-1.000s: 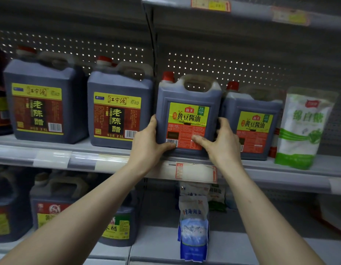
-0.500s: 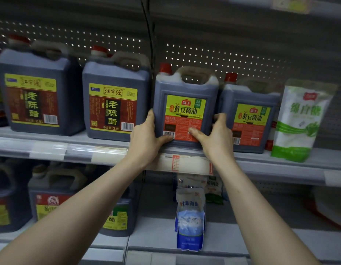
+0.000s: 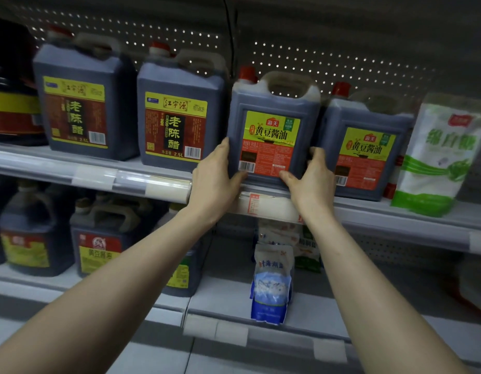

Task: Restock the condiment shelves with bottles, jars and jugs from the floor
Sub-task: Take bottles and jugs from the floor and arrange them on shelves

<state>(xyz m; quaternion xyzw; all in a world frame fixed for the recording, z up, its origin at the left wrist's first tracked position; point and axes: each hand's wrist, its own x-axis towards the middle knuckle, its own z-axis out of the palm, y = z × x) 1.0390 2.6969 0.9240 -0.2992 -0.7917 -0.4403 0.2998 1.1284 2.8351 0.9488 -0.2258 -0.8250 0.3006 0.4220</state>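
The soy sauce jug (image 3: 271,130) stood at the shelf's (image 3: 363,209) front edge, beside a matching jug (image 3: 366,147). The left hand (image 3: 215,176) and right hand (image 3: 309,182) clasped its lower corners, thumbs on the front and fingers round the sides, probably to square it label-outward.

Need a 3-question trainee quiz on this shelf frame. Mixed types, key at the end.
1. True or false: the left hand and the right hand grip the same soy sauce jug.
2. What stands between that jug and the white-and-green bag? A: a glass jar. B: a second soy sauce jug. C: a cardboard box.
3. Fill in: the cap of the gripped jug is ____.

Key: 1 true; 2 B; 3 red.
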